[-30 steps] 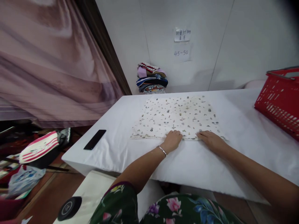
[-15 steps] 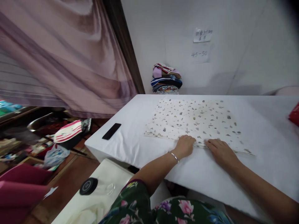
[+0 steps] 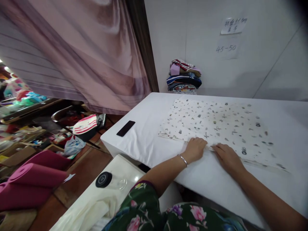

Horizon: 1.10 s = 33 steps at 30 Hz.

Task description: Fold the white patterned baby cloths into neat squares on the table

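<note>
A white cloth [image 3: 216, 125] with small grey and olive printed motifs lies folded flat on the white-covered table, its layered edge toward me. My left hand [image 3: 196, 150] has its fingers curled on the middle of that near edge; a silver bracelet circles the wrist. Just right of it, my right hand [image 3: 227, 157] pinches the same edge, thumb side toward the left hand. Only a small gap separates the two hands. The fingertips are partly hidden, and both forearms rest over the near side of the table.
A black phone [image 3: 125, 128] lies on the table [image 3: 141, 150] at left. Folded clothes [image 3: 184, 77] are stacked by the wall behind. A white side stand [image 3: 120, 170] carries a round black object [image 3: 104, 179]. Pink rolls [image 3: 36, 178] lie on the floor, and a pink curtain [image 3: 101, 57] hangs at left.
The view has turned left, so everything sits farther right. My right hand has come slightly closer to my left along the cloth's near edge. The cloth looks otherwise the same.
</note>
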Each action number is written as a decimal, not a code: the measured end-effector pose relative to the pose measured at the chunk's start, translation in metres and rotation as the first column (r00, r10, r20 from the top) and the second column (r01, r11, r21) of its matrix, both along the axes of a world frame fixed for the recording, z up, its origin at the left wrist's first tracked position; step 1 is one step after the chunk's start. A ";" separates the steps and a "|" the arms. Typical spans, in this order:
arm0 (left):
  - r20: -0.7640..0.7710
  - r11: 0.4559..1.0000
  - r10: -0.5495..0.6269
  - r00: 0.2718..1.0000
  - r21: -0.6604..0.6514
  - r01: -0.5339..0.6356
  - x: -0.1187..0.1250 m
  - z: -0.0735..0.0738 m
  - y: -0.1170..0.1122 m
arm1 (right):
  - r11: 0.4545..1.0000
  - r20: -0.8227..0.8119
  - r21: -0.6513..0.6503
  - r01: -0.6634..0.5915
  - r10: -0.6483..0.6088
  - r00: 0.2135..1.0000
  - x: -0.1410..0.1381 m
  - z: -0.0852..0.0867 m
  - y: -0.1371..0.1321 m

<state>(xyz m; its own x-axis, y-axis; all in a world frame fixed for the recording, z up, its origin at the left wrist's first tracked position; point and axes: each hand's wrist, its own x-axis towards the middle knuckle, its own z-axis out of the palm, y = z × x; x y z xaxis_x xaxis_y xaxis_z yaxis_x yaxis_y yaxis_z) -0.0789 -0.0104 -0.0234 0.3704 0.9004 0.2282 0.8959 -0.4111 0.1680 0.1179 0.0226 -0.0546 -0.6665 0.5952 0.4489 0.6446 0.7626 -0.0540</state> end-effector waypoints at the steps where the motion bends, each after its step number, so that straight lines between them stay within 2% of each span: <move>1: 0.011 1.000 0.014 1.000 0.000 -0.014 -0.009 0.000 0.000 | 1.000 0.001 0.004 0.007 -0.007 1.000 0.000 0.000 0.000; 6: 0.119 0.999 0.035 0.992 0.009 -0.036 -0.060 0.000 -0.003 | 0.999 0.005 0.010 0.046 -0.046 0.999 -0.001 0.001 -0.003; 10: 0.158 1.000 0.005 0.987 0.028 -0.009 -0.081 -0.001 -0.006 | 0.999 -0.002 -0.010 0.053 -0.053 0.999 -0.001 0.001 -0.004; 18: 0.135 0.998 0.031 0.990 0.054 -0.039 -0.082 -0.006 0.007 | 0.998 -0.054 -0.021 0.055 -0.056 0.997 0.000 0.000 -0.003; 25: 0.104 0.997 0.068 0.992 0.037 -0.072 -0.084 -0.009 0.009 | 0.998 -0.051 0.040 0.042 -0.040 0.998 0.001 -0.001 -0.002; 33: 0.121 0.994 -0.058 0.991 0.102 0.045 -0.087 -0.011 0.006 | 0.998 -0.052 0.003 0.058 -0.058 0.997 0.000 0.000 -0.003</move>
<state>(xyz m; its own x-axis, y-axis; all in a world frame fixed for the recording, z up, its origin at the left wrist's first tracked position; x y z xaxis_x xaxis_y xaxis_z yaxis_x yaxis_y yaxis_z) -0.1659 -0.0044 -0.0343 0.3792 0.8516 0.3618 0.8480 -0.4764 0.2324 0.1179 0.0196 -0.0542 -0.6066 0.6298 0.4852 0.6841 0.7244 -0.0850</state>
